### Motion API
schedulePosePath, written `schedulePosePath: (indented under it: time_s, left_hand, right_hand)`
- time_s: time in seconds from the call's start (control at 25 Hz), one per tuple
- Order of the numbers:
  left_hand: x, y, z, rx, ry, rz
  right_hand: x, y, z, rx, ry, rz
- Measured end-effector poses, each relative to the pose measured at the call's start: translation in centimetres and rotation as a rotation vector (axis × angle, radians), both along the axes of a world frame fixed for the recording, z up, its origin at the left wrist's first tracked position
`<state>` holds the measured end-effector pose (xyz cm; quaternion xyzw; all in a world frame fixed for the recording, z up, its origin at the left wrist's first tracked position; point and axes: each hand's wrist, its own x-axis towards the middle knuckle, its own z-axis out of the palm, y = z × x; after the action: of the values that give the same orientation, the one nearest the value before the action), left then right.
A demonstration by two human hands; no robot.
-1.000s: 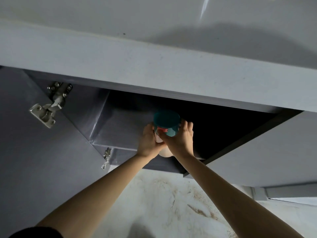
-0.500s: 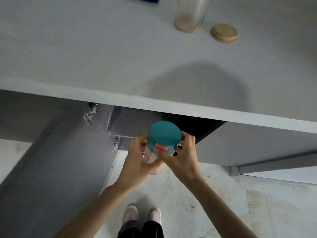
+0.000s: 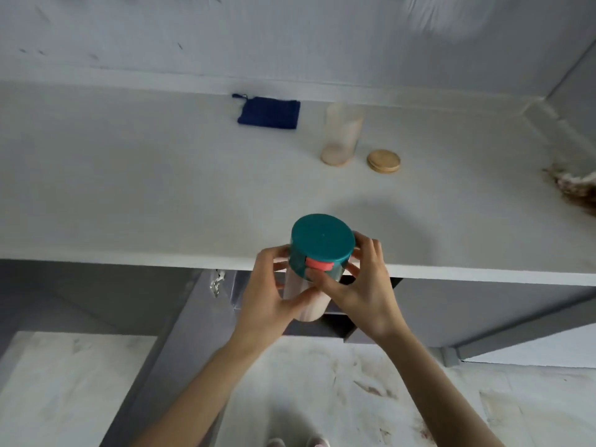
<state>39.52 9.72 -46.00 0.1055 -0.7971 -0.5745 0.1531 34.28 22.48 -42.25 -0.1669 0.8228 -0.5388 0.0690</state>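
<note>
A pale pink container [image 3: 308, 301] with a teal lid [image 3: 322, 241] and a red clasp [image 3: 319, 264] is held upright in the air at the front edge of the white counter [image 3: 161, 188]. My left hand [image 3: 269, 300] grips the container's body from the left. My right hand [image 3: 361, 291] holds it from the right, with the thumb just below the red clasp and fingers around the lid's side. The container's lower part is partly hidden by my hands.
On the counter stand a clear open jar [image 3: 342, 133], a round gold lid [image 3: 383, 161] beside it, and a dark blue pouch [image 3: 269, 112] by the wall. A grey cabinet door [image 3: 154, 333] stands open below the counter at the left. Brown debris [image 3: 577, 188] lies at the right.
Both hands have lifted the teal-lidded container out of the lower cabinet up to counter height. The view has tilted up, showing the counter top and its objects.
</note>
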Motion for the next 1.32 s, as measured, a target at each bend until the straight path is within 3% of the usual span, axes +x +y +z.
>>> schedulePosePath:
  time_s: [0.36,0.84,1.04,1.32]
  left_hand:
    - [-8.2,-0.1,3.5,-0.057,0.088,-0.050]
    - [-23.3,-0.9,2.4,-0.051,-0.057,-0.025]
    - [-25.3,-1.5,1.3,-0.105,-0.050,-0.011]
    - [-26.2,-1.2,1.4,0.053,-0.028,-0.141]
  right_hand:
    - [-7.3,-0.3,3.1,-0.008,0.114,-0.038]
    - [-23.3,-1.2,0.8,0.057,0.045,0.069]
    - [-25.4,-1.5,0.0,0.093,-0.003,0.114]
    - [-25.1,-2.3,0.4,0.172,-0.009,0.124]
